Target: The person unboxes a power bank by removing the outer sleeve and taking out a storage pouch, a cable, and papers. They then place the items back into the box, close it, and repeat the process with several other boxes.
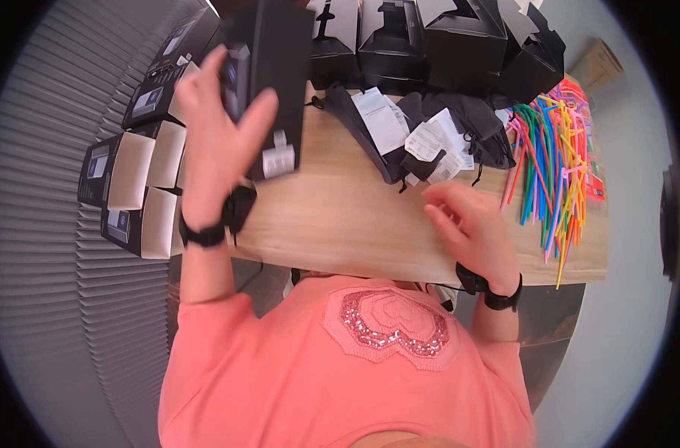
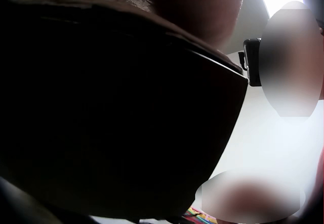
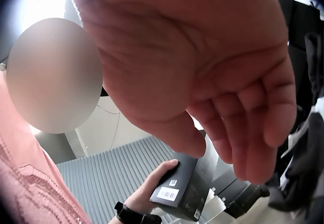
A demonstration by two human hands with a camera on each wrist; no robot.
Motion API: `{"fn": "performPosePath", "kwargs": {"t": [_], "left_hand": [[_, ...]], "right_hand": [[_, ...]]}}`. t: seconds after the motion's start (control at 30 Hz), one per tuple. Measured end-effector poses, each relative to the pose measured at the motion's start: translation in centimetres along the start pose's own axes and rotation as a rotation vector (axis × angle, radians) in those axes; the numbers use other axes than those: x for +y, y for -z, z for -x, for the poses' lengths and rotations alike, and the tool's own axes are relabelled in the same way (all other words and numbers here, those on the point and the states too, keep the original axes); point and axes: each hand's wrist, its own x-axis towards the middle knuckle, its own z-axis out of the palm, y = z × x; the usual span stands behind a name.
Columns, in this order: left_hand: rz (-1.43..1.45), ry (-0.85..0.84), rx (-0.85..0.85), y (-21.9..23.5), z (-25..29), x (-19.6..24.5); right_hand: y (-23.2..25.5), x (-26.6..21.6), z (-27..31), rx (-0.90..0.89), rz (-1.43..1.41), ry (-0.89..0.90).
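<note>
My left hand (image 1: 214, 142) holds a black cardboard box (image 1: 280, 89) raised over the left part of the table, the box partly blurred. The right wrist view shows that hand's thumb laid along the top of the box (image 3: 174, 186), near a white barcode label (image 3: 167, 193). In the left wrist view the dark box (image 2: 121, 118) fills most of the picture. My right hand (image 1: 478, 228) hovers near the table's front edge with loosely bent fingers and nothing in it. Just beyond it lie dark cloth drawstring pouches (image 1: 470, 116) with white paper tags (image 1: 381, 119).
Open black boxes (image 1: 391, 63) line the back of the wooden table (image 1: 340, 216). More boxes (image 1: 123, 168) with pale open ends are stacked at the left, beside a grey pleated curtain (image 1: 41, 187). Thin colourful tubes (image 1: 538, 172) lie in a pile at the right.
</note>
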Motion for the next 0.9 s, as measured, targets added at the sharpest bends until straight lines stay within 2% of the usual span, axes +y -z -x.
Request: {"fn": "performPosePath", "kwargs": {"t": [0.03,0.07,0.13,0.2,0.23,0.27,0.3,0.33,0.37,0.4,0.47,0.5,0.53,0.6,0.63,0.67,0.73,0.8,0.87,0.9], "left_hand": [[0.011,0.04,-0.112,0.6,2.2,1.1],[0.006,-0.003,-0.185,0.5,4.2,0.8],[-0.124,0.042,-0.272,0.1,7.7,0.6],[-0.319,0.099,-0.32,-1.4,10.7,-0.7],[-0.368,0.135,-0.339,-1.4,11.3,-0.4],[-0.365,0.135,-0.347,-1.1,11.3,-0.5],[-0.193,0.306,-0.461,-0.4,11.0,-0.6],[-0.018,0.476,-0.573,0.4,10.6,-0.5],[0.027,0.502,-0.664,1.2,9.8,-0.2],[0.033,0.499,-0.669,1.0,9.7,-0.8],[-0.192,0.132,-0.305,-0.5,9.5,-3.0],[-0.128,0.019,-0.223,-1.6,9.3,-4.6],[-0.116,0.014,-0.231,-2.0,9.6,-5.6],[0.188,0.316,-0.52,-3.2,9.6,-6.5],[0.068,0.274,-0.508,-2.9,9.1,-5.5],[0.091,0.254,-0.524,-2.8,9.2,-5.1],[0.032,0.314,-0.426,-2.6,9.7,-5.2],[0.028,0.336,-0.383,-2.5,10.5,-5.9],[0.066,0.333,-0.398,-2.6,11.7,-6.5],[0.188,0.465,-0.446,-2.4,12.1,-6.3]], "right_hand": [[-0.6,0.1,0.0,-0.009,-0.003,-0.002],[-1.3,0.3,-0.1,-0.079,-0.013,0.041],[-2.7,0.7,-0.1,-0.153,-0.026,0.08],[-4.3,0.9,0.0,-0.324,-0.016,0.14],[-5.0,0.9,0.0,-0.327,-0.018,0.134],[-5.6,0.9,0.0,-0.403,0.029,0.177],[-6.0,0.7,0.0,-0.478,0.078,0.218],[-6.3,0.5,0.0,-0.479,0.076,0.209],[-6.5,0.2,0.1,-0.499,0.025,0.166],[-6.5,0.1,0.1,-0.516,-0.024,0.125],[-6.0,-0.2,0.0,-0.523,-0.038,0.082],[-5.8,-0.3,0.0,-0.532,-0.057,0.044],[-5.9,-0.1,0.3,-0.528,-0.054,0.03],[-6.0,0.7,1.0,-0.435,-0.071,0.058],[-5.8,0.8,1.2,-0.421,-0.061,0.034],[-5.4,0.8,1.4,-0.431,-0.058,0.006],[-4.6,1.0,2.0,-0.426,-0.041,-0.053],[-3.9,1.0,2.5,-0.37,-0.145,-0.071],[-3.4,0.9,2.9,-0.352,-0.154,-0.061],[-3.3,0.9,3.1,-0.344,-0.171,-0.027]]}}
